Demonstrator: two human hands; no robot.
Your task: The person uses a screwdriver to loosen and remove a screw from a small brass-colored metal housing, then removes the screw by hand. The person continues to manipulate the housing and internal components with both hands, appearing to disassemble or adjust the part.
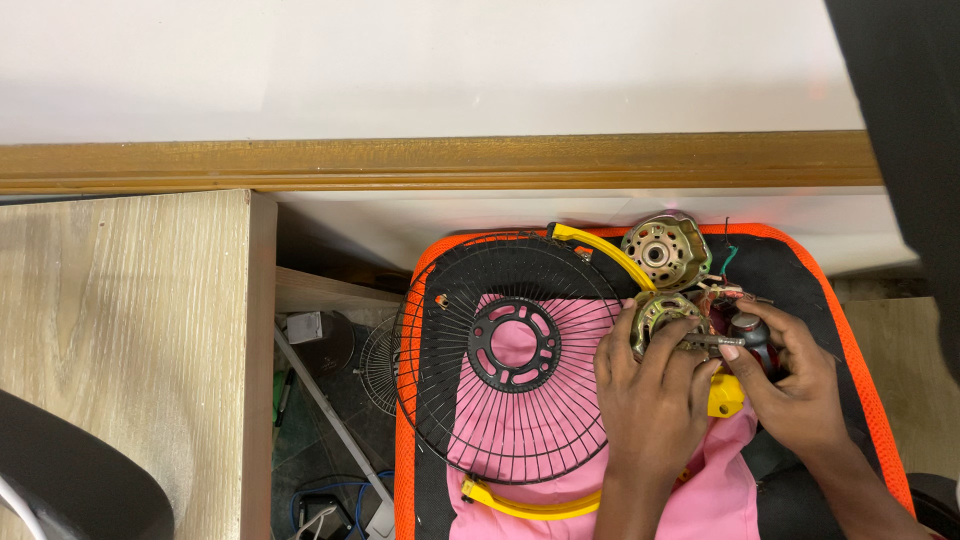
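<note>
My left hand (648, 390) grips a round metal fan motor part with copper windings (662, 315) on a stool with an orange rim (860, 350). My right hand (795, 375) holds a screwdriver with a dark red and grey handle (748, 332), its shaft pointing left into the motor. A separate metal motor cover (665, 250) lies just behind. A black wire fan guard (510, 355) with yellow trim (520, 505) lies to the left, over pink cloth (720, 480). A yellow plastic piece (726, 395) sits between my hands.
A light wooden desk top (120, 330) is at the left, with a wooden rail (430, 162) and white wall behind. Below the gap lie another wire guard (378, 350), a metal rod (330, 420) and blue cables (330, 500). Something dark (900, 120) hangs at the right.
</note>
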